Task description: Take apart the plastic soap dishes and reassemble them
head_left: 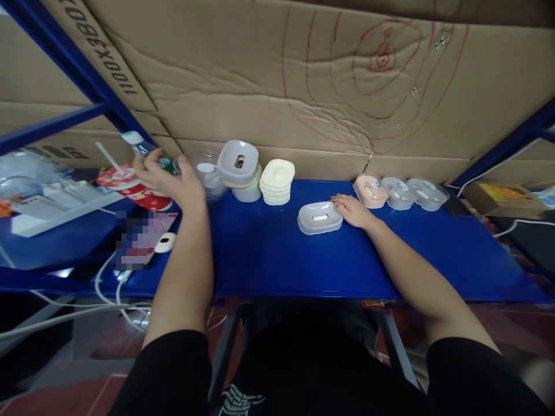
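Note:
My left hand [171, 179] is raised at the left with its fingers wrapped round a clear plastic bottle [143, 144]. The bottle leans over and has a white cap. My right hand [353, 211] lies flat on the table, its fingertips at the right end of a shallow grey oval plastic piece [319, 224]. A small white oblong object [321, 218] sits in the middle of that piece. Beneath my left hand is a red patterned container [151, 197], partly hidden by the hand.
Stacks of grey box parts [238, 162] and cream lids [277, 182] stand along the cardboard wall [243, 75]. Further right are a pink box [370, 192] and two grey ones. A phone [145, 240], white cables and a power strip [65, 208] lie at the left of the blue table [269, 260].

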`<state>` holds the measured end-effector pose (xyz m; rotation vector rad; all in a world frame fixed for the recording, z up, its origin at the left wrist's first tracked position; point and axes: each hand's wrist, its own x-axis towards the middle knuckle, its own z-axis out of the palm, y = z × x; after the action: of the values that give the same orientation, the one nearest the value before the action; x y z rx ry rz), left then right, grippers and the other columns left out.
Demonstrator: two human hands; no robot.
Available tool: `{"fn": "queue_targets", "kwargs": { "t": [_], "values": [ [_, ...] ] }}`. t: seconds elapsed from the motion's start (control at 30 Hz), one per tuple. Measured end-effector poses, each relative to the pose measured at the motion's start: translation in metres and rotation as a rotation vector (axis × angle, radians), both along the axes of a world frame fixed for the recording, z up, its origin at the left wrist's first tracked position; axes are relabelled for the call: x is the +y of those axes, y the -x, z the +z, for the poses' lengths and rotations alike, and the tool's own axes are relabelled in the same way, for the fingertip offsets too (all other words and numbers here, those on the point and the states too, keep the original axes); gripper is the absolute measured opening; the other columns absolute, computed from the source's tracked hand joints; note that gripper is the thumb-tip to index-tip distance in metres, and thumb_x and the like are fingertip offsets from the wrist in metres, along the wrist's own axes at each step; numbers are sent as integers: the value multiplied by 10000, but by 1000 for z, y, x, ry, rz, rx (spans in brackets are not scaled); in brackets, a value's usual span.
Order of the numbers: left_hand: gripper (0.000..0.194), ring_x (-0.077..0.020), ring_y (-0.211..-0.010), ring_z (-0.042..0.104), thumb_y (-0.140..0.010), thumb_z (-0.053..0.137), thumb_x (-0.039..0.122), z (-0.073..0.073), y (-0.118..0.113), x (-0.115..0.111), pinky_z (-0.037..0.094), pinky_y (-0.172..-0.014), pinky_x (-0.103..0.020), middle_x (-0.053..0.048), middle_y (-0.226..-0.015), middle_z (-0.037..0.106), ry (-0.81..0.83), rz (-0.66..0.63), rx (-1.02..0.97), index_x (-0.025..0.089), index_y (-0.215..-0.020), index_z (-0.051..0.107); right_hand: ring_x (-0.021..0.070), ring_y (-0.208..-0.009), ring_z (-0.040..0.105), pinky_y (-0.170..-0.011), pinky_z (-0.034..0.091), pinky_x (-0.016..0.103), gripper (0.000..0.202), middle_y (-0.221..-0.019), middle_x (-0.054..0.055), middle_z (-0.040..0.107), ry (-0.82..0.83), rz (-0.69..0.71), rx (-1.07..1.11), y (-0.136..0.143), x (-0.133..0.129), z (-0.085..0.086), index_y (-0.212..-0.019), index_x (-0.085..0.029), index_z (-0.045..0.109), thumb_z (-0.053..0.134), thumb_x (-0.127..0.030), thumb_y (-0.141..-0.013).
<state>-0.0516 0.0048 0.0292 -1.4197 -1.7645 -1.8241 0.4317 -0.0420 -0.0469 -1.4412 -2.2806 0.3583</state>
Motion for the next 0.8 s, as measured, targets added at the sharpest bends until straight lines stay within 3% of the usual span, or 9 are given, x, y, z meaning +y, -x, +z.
{"fn": "queue_targets", "kwargs": {
  "t": [0.07, 0.17, 0.3, 0.43, 0.5, 0.63, 0.73, 0.8],
  "values": [
    [403, -427, -1618, 233, -1074, 366, 502, -8, 5, 8, 285, -960, -688, -121, -1424, 611, 161, -43, -98, 161, -1058, 580, 351, -1511, 577, -1292, 377, 644, 519, -1510, 120, 710, -2, -7, 6, 0, 0, 0, -1367, -216, 764, 380, -416, -1081],
    [445, -411, -1530, 399, -1026, 368, 516, -22, 6, 19, 329, -1000, -693, -136, -1355, 663, 283, -39, -185, 150, -1185, 564, 348, -1515, 574, -1295, 366, 659, 495, -1503, 100, 718, 10, -13, 13, 1, 0, 0, -1349, -252, 778, 398, -429, -1085],
    [599, -418, -1517, 433, -1009, 281, 486, -38, 4, 28, 296, -1026, -725, -158, -1457, 640, 301, 17, -239, 108, -1416, 509, 363, -1516, 572, -1277, 366, 694, 501, -1512, 119, 709, 19, -13, 11, 2, -1, 2, -1365, -235, 767, 393, -420, -1088],
    [555, -354, -1408, 558, -1012, 334, 468, -42, 6, 34, 271, -1130, -702, -133, -1456, 654, 38, 98, -364, 135, -1412, 526, 362, -1508, 580, -1276, 373, 688, 505, -1510, 127, 710, 8, -7, 9, 2, -2, 2, -1371, -222, 763, 390, -403, -1083],
    [518, -326, -1385, 583, -1022, 292, 442, -39, 8, 37, 307, -1159, -667, -132, -1418, 662, -158, 45, -393, 161, -1395, 516, 361, -1509, 579, -1275, 374, 689, 503, -1511, 126, 709, 8, -7, 6, 3, -2, 2, -1373, -223, 761, 391, -400, -1081],
    [529, -355, -1518, 492, -1031, 284, 461, -22, 7, 31, 358, -1180, -658, -129, -1494, 605, -460, -140, -283, 237, -1477, 460, 368, -1523, 563, -1267, 372, 708, 515, -1523, 140, 698, 22, -9, -6, 3, -3, 3, -1383, -209, 752, 378, -404, -1088],
    [523, -359, -1469, 547, -1041, 314, 495, -7, -14, 17, 495, -1072, -603, -107, -1493, 611, -581, -110, -235, 288, -1504, 440, 366, -1524, 562, -1264, 379, 705, 500, -1517, 127, 705, 19, -15, 15, 4, -3, 2, -1369, -228, 759, 397, -432, -1091],
    [503, -312, -1251, 690, -1045, 359, 485, -2, -40, 1, 585, -857, -488, -86, -1464, 639, -518, -87, -175, 337, -1523, 413, 359, -1510, 578, -1268, 384, 690, 491, -1492, 115, 724, 8, -13, 45, 5, -3, 2, -1342, -249, 774, 419, -478, -1091]
  ]
}}
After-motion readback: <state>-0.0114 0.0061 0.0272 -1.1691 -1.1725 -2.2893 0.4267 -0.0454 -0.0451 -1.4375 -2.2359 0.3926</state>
